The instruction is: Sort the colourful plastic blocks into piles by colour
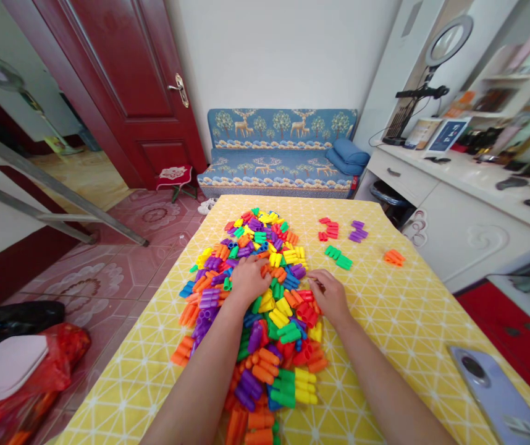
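Observation:
A heap of colourful plastic building pieces [280,318], shaped like joined bullet-like tubes, covers the middle of the table. My left hand [249,279] lies over the heap with thumb and fingers apart, touching pieces near an orange one [280,274]. At the heap's right edge is my right hand [330,295], its fingers curled together beside a purple piece [298,271]; anything within them is too small to make out. Sorted apart on the right are red pieces [332,230], purple pieces [358,233], green pieces [343,262] and orange pieces [393,258].
A yellow patterned cloth [385,334] covers the table. A phone [496,389] lies at its right front corner. Beyond the far edge stands a blue sofa [274,162]. White drawers [395,173] flank the right side; a metal ladder [61,216] leans at left.

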Demonstrator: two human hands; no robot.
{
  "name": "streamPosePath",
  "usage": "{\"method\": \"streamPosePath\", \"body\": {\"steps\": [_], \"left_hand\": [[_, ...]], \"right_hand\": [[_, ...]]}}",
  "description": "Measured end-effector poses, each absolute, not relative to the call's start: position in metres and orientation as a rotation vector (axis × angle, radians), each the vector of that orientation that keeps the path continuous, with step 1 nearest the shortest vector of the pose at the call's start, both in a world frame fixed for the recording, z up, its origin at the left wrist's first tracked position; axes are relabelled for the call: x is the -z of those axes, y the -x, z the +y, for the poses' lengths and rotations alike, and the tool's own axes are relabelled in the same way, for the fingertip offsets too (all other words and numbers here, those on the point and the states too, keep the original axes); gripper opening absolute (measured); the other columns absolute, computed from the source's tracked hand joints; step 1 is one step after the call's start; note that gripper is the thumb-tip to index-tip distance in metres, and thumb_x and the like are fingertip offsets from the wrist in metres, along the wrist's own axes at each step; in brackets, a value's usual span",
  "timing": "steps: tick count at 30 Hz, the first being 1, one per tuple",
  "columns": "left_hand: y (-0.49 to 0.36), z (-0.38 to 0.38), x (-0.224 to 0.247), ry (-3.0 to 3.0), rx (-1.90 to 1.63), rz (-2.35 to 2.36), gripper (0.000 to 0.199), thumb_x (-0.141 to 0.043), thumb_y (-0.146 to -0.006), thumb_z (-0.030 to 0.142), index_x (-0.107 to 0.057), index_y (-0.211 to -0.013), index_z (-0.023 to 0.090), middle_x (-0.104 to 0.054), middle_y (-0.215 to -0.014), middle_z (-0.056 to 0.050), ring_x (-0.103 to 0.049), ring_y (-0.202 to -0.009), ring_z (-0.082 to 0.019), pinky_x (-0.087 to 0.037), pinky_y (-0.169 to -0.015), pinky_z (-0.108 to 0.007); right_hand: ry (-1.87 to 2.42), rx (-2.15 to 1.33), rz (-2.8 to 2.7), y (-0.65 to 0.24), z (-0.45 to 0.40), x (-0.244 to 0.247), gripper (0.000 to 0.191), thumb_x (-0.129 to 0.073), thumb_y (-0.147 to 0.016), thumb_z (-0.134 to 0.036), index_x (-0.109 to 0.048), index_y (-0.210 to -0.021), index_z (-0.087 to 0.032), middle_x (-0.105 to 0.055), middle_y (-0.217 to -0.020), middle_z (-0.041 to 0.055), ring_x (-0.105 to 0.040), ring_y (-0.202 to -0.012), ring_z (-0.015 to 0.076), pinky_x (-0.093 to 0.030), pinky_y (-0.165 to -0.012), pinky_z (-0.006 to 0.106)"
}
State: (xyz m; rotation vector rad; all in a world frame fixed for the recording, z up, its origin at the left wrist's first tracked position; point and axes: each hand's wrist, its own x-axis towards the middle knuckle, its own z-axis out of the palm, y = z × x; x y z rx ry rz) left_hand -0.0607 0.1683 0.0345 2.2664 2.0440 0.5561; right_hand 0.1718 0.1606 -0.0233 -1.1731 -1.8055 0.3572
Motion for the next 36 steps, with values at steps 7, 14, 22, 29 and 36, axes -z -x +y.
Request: {"method": "streamPosePath", "body": {"steps": [7,14,22,29,36], "left_hand": [[0.068,0.172,-0.032,-2.236,-0.59,1.875,0.028,-0.058,-0.078,0.022,-0.073,-0.1,0.031,-0.069,-0.109,-0.003,-0.066,-0.094,-0.022,-0.052,-0.076,-0.03],[0.062,0.171,-0.038,-2.13,-1.287,1.4,0.018,-0.063,-0.082,0.023,-0.072,-0.097,0.019,-0.073,-0.096,-0.006,-0.067,-0.093,-0.019,-0.052,-0.087,-0.029],[0.048,0.165,-0.039,-1.968,-1.119,1.079,0.021,-0.068,-0.082,0.034,-0.075,-0.096,0.02,-0.076,-0.096,-0.006,-0.07,-0.09,-0.02,-0.054,-0.085,-0.03],[0.044,0.165,-0.035,-1.979,-1.057,1.145,0.022,-0.07,-0.079,0.035,-0.076,-0.095,0.021,-0.076,-0.092,-0.004,-0.071,-0.083,-0.019,-0.055,-0.079,-0.028],[0.045,0.166,-0.033,-2.002,-1.078,1.161,0.023,-0.071,-0.079,0.034,-0.075,-0.097,0.019,-0.076,-0.089,-0.004,-0.07,-0.08,-0.018,-0.054,-0.078,-0.027]], "right_hand": [[1.151,-0.461,-1.77,-0.166,0.159,0.024,0.019,-0.051,-0.091,-0.031,-0.067,-0.099,-0.023,-0.067,-0.103,0.0069,-0.064,-0.093,0.019,-0.054,-0.082,0.034],[0.941,-0.517,-1.987,-0.149,0.15,0.014,0.024,-0.055,-0.091,-0.032,-0.068,-0.109,-0.026,-0.066,-0.112,0.0069,-0.06,-0.108,0.0204,-0.05,-0.095,0.039],[1.068,-0.459,-1.912,-0.148,0.147,0.02,0.058,-0.06,-0.088,-0.038,-0.042,-0.141,-0.026,-0.059,-0.132,0.0091,-0.059,-0.117,0.0238,-0.048,-0.1,0.044],[1.007,-0.285,-1.939,-0.145,0.146,0.022,0.052,-0.06,-0.089,-0.032,-0.046,-0.138,-0.028,-0.06,-0.131,0.0077,-0.056,-0.122,0.0228,-0.046,-0.105,0.044],[1.009,-0.264,-1.897,-0.146,0.144,0.02,0.049,-0.06,-0.088,-0.032,-0.049,-0.136,-0.026,-0.062,-0.128,0.0086,-0.059,-0.117,0.0227,-0.048,-0.102,0.041]]}}
